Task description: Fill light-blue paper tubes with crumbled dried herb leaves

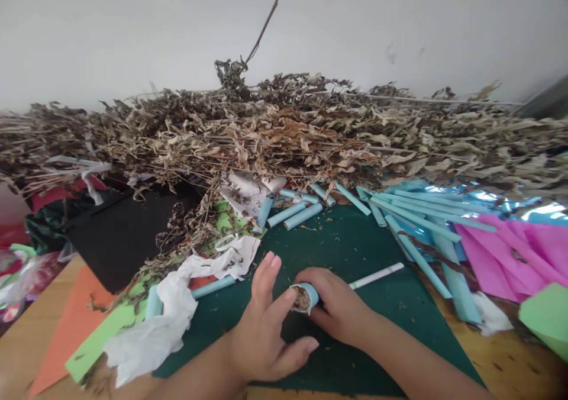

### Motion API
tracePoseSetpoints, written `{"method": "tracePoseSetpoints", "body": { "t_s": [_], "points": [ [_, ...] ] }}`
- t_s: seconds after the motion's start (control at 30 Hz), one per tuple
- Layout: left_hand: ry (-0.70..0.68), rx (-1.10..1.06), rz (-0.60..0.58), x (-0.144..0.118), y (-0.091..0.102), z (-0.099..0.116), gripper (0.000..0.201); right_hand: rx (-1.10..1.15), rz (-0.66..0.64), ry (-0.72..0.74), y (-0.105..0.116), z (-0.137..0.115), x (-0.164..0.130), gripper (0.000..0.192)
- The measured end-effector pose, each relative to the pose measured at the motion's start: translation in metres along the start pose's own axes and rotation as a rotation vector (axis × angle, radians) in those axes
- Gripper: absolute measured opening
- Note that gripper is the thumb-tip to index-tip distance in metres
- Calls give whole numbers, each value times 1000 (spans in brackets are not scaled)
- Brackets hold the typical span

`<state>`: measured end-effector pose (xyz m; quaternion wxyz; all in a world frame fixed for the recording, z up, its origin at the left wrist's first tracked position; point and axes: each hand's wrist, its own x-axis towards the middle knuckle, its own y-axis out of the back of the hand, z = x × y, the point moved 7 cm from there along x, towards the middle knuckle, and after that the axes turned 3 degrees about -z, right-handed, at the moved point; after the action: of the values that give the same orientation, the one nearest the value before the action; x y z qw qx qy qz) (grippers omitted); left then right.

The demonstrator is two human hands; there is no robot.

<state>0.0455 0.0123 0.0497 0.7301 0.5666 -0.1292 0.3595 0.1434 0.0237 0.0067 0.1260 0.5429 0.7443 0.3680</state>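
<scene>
My right hand is wrapped around a short, wide blue paper tube. Its near end faces left and shows crumbled dry leaves packed inside. Beside that end, my left hand has its fingers spread, the index fingertip at the tube's rim. A thin white stick with a green mark lies beyond my right hand on the dark green sheet. Several short blue paper rolls lie behind my hands on that sheet.
A long heap of dried leafy stems runs along the wall. Long blue paper tubes and pink paper lie right. Crumpled white tissue, a black flat case, and orange paper lie left on the wooden table.
</scene>
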Motion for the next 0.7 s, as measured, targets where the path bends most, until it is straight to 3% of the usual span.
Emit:
{"method": "tracePoseSetpoints", "body": {
  "t_s": [0.13,0.27,0.4,0.57,0.7],
  "points": [
    [22,75,-76,1,-2,-2,70,-59,-16,-3,-1,2,1,23],
    [40,110,-74,1,0,-3,81,-49,23,-76,4,9,2,21],
    [96,159,-155,1,-7,-8,80,-64,51,-82,8,11,2,20],
    [101,137,-120,0,-7,-9,90,-86,88,-129,12,14,3,20],
    [159,144,-178,0,-11,-15,82,-150,93,-103,13,13,3,19]
  ]
}}
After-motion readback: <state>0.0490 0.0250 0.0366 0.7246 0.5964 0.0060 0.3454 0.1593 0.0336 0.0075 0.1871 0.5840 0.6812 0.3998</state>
